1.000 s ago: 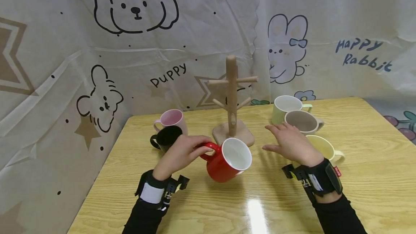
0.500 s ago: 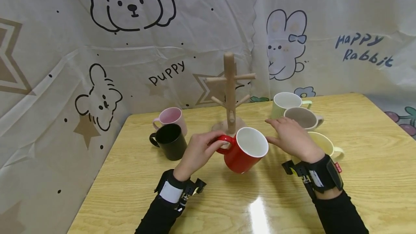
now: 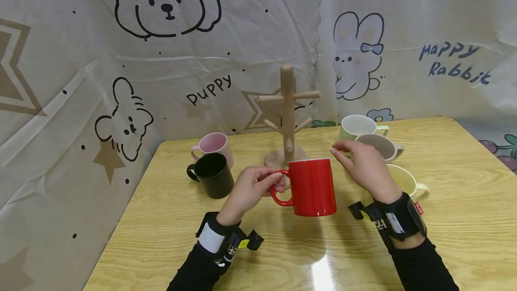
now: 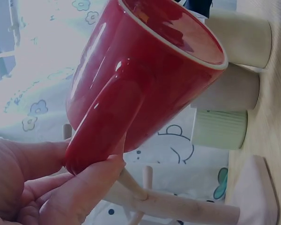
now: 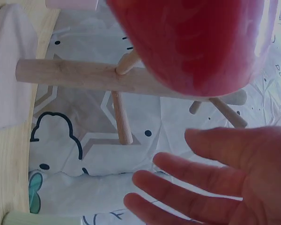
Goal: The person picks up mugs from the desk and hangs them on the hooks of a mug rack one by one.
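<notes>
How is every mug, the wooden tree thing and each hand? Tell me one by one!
Red mug, held off the table, tilted
Black mug, upright on table
Pink mug, upright on table
Green mug, upright on table
Grey mug, upright on table
Yellow mug, upright on table
Wooden stand, upright, no mugs hung
Left hand, gripping the red mug's handle
Right hand, holding nothing

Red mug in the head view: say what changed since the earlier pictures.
The left hand, gripping the handle throughout, has carried the red mug to the right and turned it so its side, not its opening, faces the camera. The black mug, partly hidden by that hand at first, shows more. The rack, pink mug and right hand stayed about where they were.
</notes>
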The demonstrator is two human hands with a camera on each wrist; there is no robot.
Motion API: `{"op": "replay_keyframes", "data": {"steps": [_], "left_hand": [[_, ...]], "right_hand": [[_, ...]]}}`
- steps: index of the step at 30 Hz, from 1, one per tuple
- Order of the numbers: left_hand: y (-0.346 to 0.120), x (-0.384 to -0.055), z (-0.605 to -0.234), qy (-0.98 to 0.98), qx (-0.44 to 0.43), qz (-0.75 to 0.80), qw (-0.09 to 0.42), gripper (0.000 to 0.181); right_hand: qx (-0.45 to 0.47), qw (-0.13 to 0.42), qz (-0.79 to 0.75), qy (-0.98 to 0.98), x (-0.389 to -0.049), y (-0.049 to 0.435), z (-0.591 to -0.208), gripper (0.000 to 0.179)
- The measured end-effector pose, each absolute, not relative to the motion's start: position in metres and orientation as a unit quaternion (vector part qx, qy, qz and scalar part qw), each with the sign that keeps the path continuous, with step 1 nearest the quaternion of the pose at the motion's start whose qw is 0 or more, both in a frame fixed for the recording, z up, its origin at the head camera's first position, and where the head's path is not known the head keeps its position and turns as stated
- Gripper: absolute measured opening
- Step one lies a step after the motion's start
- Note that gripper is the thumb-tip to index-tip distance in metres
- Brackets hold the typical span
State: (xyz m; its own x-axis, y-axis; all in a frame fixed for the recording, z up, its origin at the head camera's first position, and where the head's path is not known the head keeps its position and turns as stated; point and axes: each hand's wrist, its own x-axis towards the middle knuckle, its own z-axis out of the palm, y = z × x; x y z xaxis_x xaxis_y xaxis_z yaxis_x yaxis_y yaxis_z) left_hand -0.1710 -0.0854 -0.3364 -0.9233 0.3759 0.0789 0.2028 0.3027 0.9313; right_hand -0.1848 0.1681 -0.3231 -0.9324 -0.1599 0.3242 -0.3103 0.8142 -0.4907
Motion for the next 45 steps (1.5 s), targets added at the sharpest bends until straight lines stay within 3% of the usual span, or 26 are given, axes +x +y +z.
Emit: {"op": "replay_keyframes", "data": {"steps": [4, 11, 15, 28, 36, 40, 45], "left_hand": [[-0.087, -0.172, -0.335, 0.798, 0.169, 0.570, 0.101, 0.029], [-0.093, -0.173, -0.333, 0.794, 0.160, 0.578, 0.098, 0.028], [-0.094, -0.174, -0.332, 0.793, 0.156, 0.581, 0.100, 0.028], [-0.099, -0.177, -0.331, 0.782, 0.165, 0.591, 0.111, 0.029], [-0.101, -0.178, -0.329, 0.777, 0.152, 0.603, 0.100, 0.033], [-0.107, -0.179, -0.324, 0.768, 0.138, 0.620, 0.082, 0.039], [-0.121, -0.182, -0.319, 0.757, 0.129, 0.638, 0.058, 0.044]], "right_hand": [[0.108, 0.072, 0.370, -0.920, -0.183, 0.168, -0.320, 0.053], [0.150, -0.179, 0.603, -0.763, -0.175, 0.165, -0.314, 0.074], [0.138, -0.235, 0.641, -0.717, -0.174, 0.153, -0.317, 0.079], [0.061, -0.179, 0.699, -0.689, -0.173, 0.113, -0.333, 0.067], [0.048, -0.160, 0.699, -0.695, -0.168, 0.113, -0.330, 0.071], [0.034, -0.128, 0.704, -0.698, -0.162, 0.116, -0.327, 0.077], [0.021, -0.065, 0.759, -0.648, -0.158, 0.117, -0.334, 0.071]]}}
